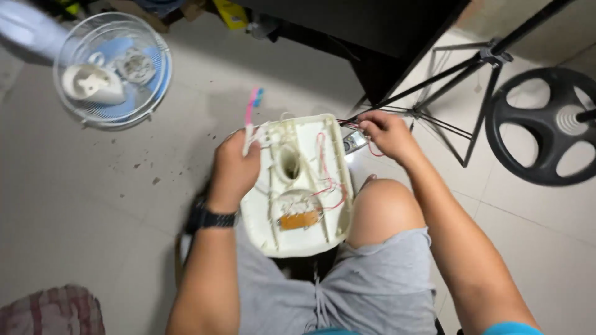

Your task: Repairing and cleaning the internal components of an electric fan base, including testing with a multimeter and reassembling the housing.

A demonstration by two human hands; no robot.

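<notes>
White fan base housing (304,186), underside up, rests on the lap; left hand (233,170) clenches a pink-and-blue toothbrush (251,115), right hand (388,133) pinches red wires (351,124).

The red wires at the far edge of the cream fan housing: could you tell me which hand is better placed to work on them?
Probably the right hand: it already pinches the red wires, while the left hand steadies the housing.
</notes>
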